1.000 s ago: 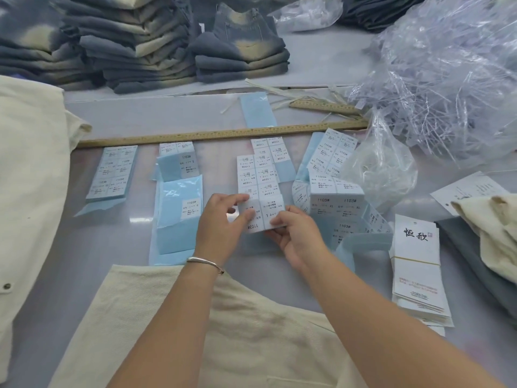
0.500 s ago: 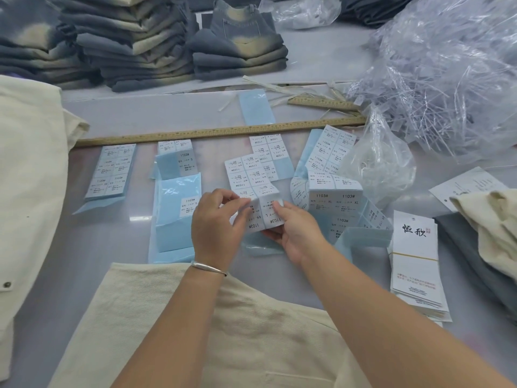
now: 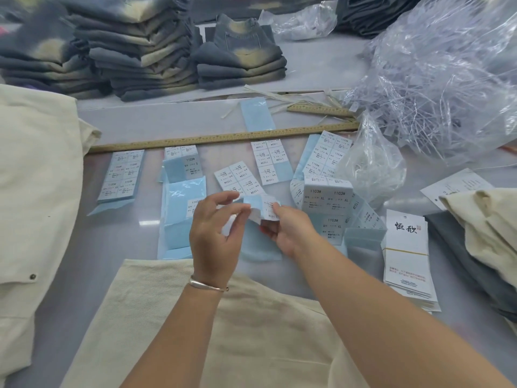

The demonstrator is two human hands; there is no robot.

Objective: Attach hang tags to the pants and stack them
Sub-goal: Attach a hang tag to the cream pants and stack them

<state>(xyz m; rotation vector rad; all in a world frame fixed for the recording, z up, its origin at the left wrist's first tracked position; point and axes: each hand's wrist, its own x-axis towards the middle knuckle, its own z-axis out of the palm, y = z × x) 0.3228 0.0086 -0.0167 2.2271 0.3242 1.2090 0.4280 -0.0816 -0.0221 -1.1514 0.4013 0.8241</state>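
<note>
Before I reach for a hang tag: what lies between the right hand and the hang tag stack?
In the head view, XL sticker sheets lie between the right hand and the hang tag stack.

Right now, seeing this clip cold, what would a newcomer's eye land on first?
Dead centre, the left hand and right hand pinch a bent sticker sheet lifted off the table. Around it, more size-label sheets lie in rows before a long wooden ruler. A big heap of clear plastic fasteners fills the upper right, and dark folded pants stack up at the back left.
</note>
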